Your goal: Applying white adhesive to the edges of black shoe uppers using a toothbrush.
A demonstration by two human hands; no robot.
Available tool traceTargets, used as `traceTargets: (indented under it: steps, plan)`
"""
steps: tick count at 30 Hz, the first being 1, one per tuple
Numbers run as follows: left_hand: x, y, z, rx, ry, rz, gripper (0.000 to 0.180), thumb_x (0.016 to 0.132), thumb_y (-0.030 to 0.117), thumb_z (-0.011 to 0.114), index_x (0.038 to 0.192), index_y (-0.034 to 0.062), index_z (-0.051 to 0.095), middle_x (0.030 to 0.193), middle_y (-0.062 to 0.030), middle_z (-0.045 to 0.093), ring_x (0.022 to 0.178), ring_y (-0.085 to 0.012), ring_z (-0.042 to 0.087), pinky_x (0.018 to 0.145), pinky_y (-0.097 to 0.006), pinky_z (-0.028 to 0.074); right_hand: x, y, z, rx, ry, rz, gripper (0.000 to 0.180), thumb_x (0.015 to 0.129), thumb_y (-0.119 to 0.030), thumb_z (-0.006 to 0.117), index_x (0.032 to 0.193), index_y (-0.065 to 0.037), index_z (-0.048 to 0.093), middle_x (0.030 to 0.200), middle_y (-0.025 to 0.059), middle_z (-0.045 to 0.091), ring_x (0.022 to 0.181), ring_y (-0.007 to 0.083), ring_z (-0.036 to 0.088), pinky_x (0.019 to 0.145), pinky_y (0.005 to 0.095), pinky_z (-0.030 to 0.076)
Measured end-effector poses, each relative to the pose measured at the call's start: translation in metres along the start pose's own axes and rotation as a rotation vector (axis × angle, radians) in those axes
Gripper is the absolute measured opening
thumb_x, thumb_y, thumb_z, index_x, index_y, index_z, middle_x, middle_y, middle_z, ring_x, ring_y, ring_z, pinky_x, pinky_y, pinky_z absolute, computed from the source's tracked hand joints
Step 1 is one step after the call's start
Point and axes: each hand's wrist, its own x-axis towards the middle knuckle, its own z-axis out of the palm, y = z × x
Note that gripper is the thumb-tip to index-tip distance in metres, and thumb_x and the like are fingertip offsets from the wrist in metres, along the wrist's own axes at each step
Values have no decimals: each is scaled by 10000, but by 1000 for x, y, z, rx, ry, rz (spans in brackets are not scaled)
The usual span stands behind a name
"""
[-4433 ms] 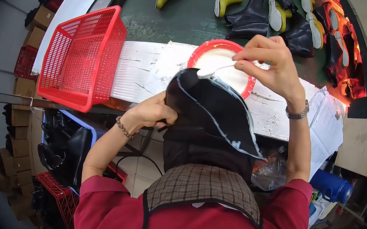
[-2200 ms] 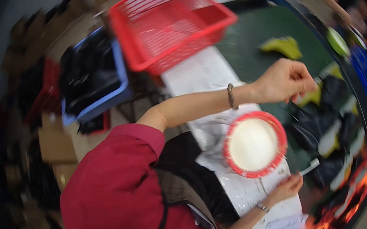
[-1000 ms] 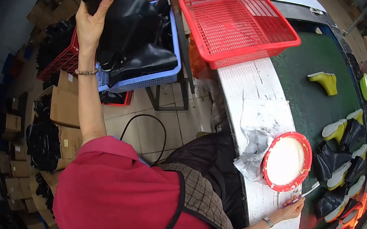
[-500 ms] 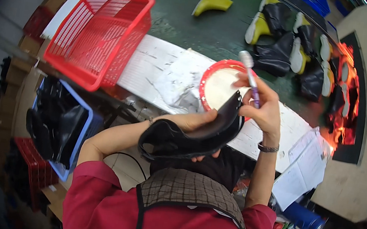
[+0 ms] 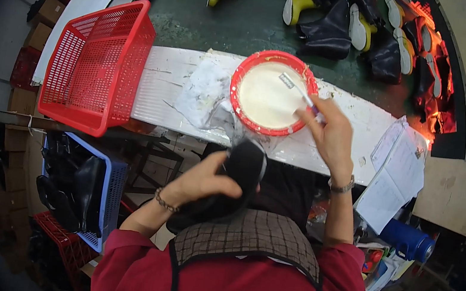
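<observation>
My left hand (image 5: 203,180) is closed on a black boot (image 5: 245,165), which is held low in front of my apron with its sole side partly turned up. Between the fingers of my right hand (image 5: 333,137) is a toothbrush (image 5: 311,104) with a white and purple handle. Its head reaches over the creamy white liquid (image 5: 262,92) in a red-rimmed tub (image 5: 275,56); whether the bristles touch the liquid I cannot tell. The fingertips of that hand hover at the tub's right edge.
A red basket (image 5: 127,69) stands left of the tub on the white ledge (image 5: 161,83). Yellow and black boots (image 5: 329,33) lie on the green belt (image 5: 244,27), some near a glowing heater (image 5: 448,96). A blue crate (image 5: 113,188) holds black boots. Papers (image 5: 392,169) and a blue flask (image 5: 409,239) are at right.
My right hand has taken the toothbrush from beside the boot to over the tub. The boot has been lowered and turned in my left hand. The whole view has shifted.
</observation>
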Motion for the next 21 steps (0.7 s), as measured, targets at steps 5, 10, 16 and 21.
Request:
traceTargets:
  steps: [5,10,16,21]
  plan:
    - [5,-13,-19,-328,167,-37,731,838,189,647,1481,-69,415,1212,-270,669,915,-359,728,832,-406,601,11,24,-6,-289,-192,26,180,899,-261,724,1021,-144,787,872,48,654,797,256,681,664,401,523]
    - [14,-19,-32,-78,219,-13,419,963,201,661,1297,-40,586,1045,-181,744,862,-208,729,766,-310,596,15,31,2,-432,-250,-151,185,892,-266,743,1015,-139,796,873,30,670,747,236,667,631,369,502]
    - [19,35,-33,336,348,-90,341,929,241,778,1102,-45,712,938,-41,738,815,-83,661,724,-256,551,7,46,-18,-342,-169,-92,152,909,-258,717,961,-126,773,824,39,644,773,252,672,656,391,518]
    - [32,74,-30,512,373,-163,362,860,191,821,1070,-88,724,921,-92,761,781,-127,708,696,-263,566,21,26,-37,155,11,-88,136,863,-145,789,987,-87,789,873,16,701,769,181,635,736,310,453]
